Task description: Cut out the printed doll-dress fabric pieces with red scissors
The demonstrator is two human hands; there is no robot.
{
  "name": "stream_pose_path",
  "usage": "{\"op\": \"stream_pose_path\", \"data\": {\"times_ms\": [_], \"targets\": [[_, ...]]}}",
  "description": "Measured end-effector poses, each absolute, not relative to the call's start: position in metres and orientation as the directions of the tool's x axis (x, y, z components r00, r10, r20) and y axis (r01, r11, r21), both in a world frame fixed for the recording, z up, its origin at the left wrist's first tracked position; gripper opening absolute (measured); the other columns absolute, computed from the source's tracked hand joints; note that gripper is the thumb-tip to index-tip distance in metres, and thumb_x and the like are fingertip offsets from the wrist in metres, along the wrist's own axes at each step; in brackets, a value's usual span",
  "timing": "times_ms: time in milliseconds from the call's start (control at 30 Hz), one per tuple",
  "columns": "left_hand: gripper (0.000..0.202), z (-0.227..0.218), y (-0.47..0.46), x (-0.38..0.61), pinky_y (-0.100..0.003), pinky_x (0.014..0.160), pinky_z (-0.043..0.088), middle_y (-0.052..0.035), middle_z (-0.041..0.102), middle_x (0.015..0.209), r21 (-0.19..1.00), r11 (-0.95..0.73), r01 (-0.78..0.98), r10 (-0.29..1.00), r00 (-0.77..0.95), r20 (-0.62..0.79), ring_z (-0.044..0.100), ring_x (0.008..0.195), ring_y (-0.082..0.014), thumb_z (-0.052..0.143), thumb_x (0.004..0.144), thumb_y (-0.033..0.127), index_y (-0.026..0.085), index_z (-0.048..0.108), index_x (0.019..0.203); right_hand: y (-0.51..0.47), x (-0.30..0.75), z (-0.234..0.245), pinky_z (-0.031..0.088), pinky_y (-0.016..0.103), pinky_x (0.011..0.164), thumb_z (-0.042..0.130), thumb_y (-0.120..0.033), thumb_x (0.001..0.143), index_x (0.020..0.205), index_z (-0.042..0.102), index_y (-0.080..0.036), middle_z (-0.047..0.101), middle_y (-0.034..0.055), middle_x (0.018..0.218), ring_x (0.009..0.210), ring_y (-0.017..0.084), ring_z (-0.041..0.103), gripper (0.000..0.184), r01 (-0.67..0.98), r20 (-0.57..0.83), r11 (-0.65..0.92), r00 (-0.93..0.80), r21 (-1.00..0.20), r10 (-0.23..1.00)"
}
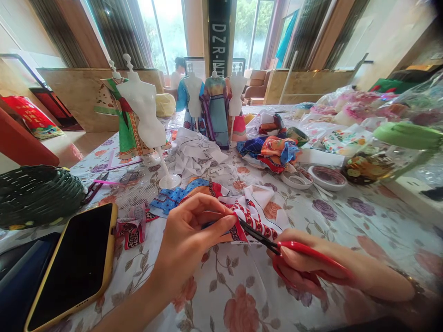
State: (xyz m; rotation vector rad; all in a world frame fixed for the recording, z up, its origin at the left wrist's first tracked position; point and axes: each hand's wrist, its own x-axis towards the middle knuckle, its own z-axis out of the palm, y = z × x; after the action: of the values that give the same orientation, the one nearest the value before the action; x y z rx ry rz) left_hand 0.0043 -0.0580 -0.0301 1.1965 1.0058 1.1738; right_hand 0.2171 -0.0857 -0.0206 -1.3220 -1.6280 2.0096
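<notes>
My left hand [194,230] pinches a printed paper garment piece [249,216] with red, white and black patterns, held just above the floral tablecloth [242,295]. My right hand [311,267] grips red-handled scissors [277,246], whose dark blades point left into the paper beside my left fingertips. More of the printed sheet, blue and orange, lies behind my left hand. A small cut-out scrap [133,228] lies to the left.
A yellow-cased phone [74,263] and a dark case lie at the near left beside a dark woven basket [34,193]. White mini mannequins [147,113], some dressed [216,110], stand at mid-table. Paper offcuts [195,154], colourful cloth [273,150], tape rolls [327,177] and plastic bags fill the right.
</notes>
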Motion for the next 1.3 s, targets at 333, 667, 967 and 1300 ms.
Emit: {"op": "stream_pose_path", "data": {"times_ms": [333,667,967,1300], "targets": [[0.019,-0.031,-0.057,0.004,-0.017,0.06,0.061,0.0026,0.068,0.076,0.99,0.011,-0.137,0.988,0.155,0.011,0.067,0.069,-0.011,0.085,0.067,0.022,0.02,0.066,0.069,-0.085,0.218,-0.026,0.033,0.022,0.047,0.045,-0.09,0.067,0.054,0.042,-0.018,0.043,-0.0032,0.051,0.042,0.006,0.037,0.074,0.325,-0.45,-0.313,-0.59,-0.892,0.67],[0.02,-0.031,-0.057,0.003,-0.012,0.064,0.058,0.0047,0.068,0.073,0.993,-0.005,-0.114,0.988,0.152,0.023,0.068,0.069,-0.0078,0.085,0.068,0.023,0.019,0.066,0.07,-0.088,0.22,-0.022,0.033,0.023,0.048,0.048,-0.088,0.068,0.059,0.042,-0.019,0.043,-0.0024,0.055,0.047,0.008,0.039,0.07,0.314,-0.457,-0.333,-0.575,-0.889,0.679],[0.018,-0.032,-0.055,0.004,-0.011,0.064,0.056,0.0043,0.067,0.074,0.993,-0.053,-0.107,0.987,0.148,0.069,0.068,0.07,-0.0079,0.084,0.068,0.017,0.019,0.066,0.069,-0.083,0.223,-0.036,0.031,0.024,0.047,0.045,-0.083,0.076,0.058,0.044,-0.019,0.042,-0.0021,0.05,0.046,0.009,0.039,0.067,0.275,-0.408,-0.302,-0.622,-0.913,0.668],[0.019,-0.03,-0.056,0.005,-0.011,0.064,0.055,0.0033,0.067,0.073,0.997,-0.024,-0.079,0.989,0.143,0.035,0.066,0.068,-0.0081,0.084,0.068,0.021,0.019,0.066,0.069,-0.086,0.221,-0.031,0.032,0.024,0.049,0.044,-0.085,0.075,0.061,0.044,-0.019,0.042,-0.0027,0.052,0.047,0.009,0.039,0.067,0.283,-0.41,-0.296,-0.602,-0.912,0.685]]}}
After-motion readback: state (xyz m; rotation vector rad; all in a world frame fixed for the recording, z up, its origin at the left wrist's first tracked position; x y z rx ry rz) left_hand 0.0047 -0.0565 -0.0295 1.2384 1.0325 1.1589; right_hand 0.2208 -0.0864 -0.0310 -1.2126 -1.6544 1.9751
